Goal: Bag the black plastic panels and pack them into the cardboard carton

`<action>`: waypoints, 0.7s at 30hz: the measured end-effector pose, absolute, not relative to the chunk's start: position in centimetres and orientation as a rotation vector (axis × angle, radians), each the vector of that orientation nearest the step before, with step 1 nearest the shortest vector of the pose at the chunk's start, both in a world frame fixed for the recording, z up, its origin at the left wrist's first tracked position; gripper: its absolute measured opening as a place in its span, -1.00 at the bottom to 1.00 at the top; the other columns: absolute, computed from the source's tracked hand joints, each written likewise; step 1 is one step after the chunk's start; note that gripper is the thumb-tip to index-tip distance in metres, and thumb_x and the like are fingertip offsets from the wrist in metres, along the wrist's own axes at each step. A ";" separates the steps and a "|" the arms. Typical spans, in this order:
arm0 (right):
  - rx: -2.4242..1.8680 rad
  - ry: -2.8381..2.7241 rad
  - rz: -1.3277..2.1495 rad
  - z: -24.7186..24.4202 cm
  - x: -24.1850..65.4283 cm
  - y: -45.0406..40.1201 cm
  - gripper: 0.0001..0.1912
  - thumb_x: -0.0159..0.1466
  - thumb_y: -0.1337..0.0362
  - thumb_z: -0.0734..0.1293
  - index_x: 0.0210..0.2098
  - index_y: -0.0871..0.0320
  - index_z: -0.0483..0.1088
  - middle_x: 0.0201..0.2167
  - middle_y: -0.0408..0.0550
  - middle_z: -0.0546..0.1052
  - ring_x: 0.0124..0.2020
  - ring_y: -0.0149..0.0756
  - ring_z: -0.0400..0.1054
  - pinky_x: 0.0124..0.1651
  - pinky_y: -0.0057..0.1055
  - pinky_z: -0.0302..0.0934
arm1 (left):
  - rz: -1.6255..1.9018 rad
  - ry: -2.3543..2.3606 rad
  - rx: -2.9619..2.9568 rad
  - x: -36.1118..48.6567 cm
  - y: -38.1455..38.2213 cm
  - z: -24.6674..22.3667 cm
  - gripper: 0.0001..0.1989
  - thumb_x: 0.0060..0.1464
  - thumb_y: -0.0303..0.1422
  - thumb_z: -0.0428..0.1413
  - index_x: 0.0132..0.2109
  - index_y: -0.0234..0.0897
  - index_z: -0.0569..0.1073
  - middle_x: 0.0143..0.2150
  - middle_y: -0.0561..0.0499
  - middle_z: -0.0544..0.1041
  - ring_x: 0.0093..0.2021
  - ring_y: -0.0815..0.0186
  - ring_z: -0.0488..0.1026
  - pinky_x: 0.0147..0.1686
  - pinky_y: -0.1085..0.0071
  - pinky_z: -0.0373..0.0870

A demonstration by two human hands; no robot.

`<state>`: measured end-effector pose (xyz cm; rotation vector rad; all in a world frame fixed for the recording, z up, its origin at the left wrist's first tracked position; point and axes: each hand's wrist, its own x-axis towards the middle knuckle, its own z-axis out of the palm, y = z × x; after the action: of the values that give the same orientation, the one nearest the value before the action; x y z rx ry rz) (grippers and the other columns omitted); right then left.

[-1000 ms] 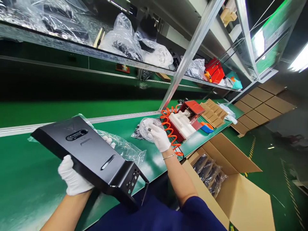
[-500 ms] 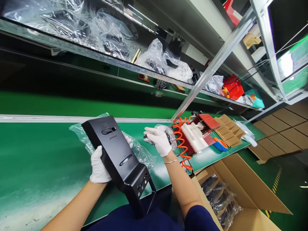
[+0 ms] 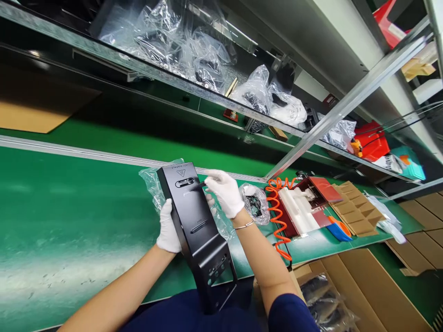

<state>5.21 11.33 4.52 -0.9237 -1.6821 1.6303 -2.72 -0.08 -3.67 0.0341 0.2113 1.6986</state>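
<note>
A long black housing (image 3: 194, 207) with slots, a triangular warning mark and a row of holes at its lower end is tilted over the bench. My left hand (image 3: 169, 230), in a white glove, is closed round it, with fingertips showing at its far side. Pinched in my gloved right hand (image 3: 224, 192) is a small dark piece (image 3: 202, 185), held over the housing just beside the upper slot; its exact kind is too small to tell. Behind the housing lies a clear plastic bag (image 3: 148, 182). An opened bag of small black parts (image 3: 255, 204) sits right of my right hand.
An orange coiled air hose (image 3: 275, 210) and a red-and-white fixture (image 3: 299, 212) stand at the right. Beyond are a blue-orange dish (image 3: 339, 229) and a cardboard divider (image 3: 358, 207). An open carton (image 3: 374, 281) is below. A metal-edged shelf (image 3: 166, 76) runs above the bench.
My right hand has come left from the bag of black parts to the housing's upper slot, with a small dark piece now showing in its fingers. My left hand keeps its hold; the view has shifted.
</note>
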 end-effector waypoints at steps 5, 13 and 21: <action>-0.827 -1.835 1.498 4.6 1.6 10.9 -0.85 0.17 0.31 0.40 -0.25 0.06 0.56 -0.18 -0.13 0.62 -0.12 -0.26 0.49 0.11 -0.26 0.39 | 1.819 0.425 -0.166 -3.1 0.0 -4.2 -0.52 0.09 -0.03 0.15 0.05 -0.20 0.56 -0.14 -0.08 0.71 -0.23 0.09 0.66 -0.17 0.20 0.62; -0.985 -2.057 1.209 3.9 0.6 11.0 -0.90 0.24 0.33 0.37 -0.28 0.04 0.55 -0.20 -0.11 0.60 -0.11 -0.22 0.46 0.17 -0.17 0.34 | 1.841 0.472 -0.294 -2.8 0.4 -3.3 -0.58 0.19 -0.09 0.06 0.02 -0.24 0.58 -0.18 -0.07 0.71 -0.25 0.14 0.66 -0.12 0.22 0.62; -0.905 -1.795 1.335 2.6 1.6 11.7 -0.55 0.28 0.17 0.38 0.15 0.08 0.43 0.21 0.04 0.45 0.23 -0.17 0.35 0.40 -0.18 0.15 | 1.803 0.419 -0.195 -3.0 0.2 -4.4 -0.49 0.16 -0.04 0.09 0.14 -0.19 0.53 -0.11 -0.07 0.70 -0.20 0.08 0.66 -0.01 0.13 0.58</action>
<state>1.57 11.65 2.62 -0.9049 -1.7951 1.3348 -3.04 0.15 -4.40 -0.1952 0.4185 1.8026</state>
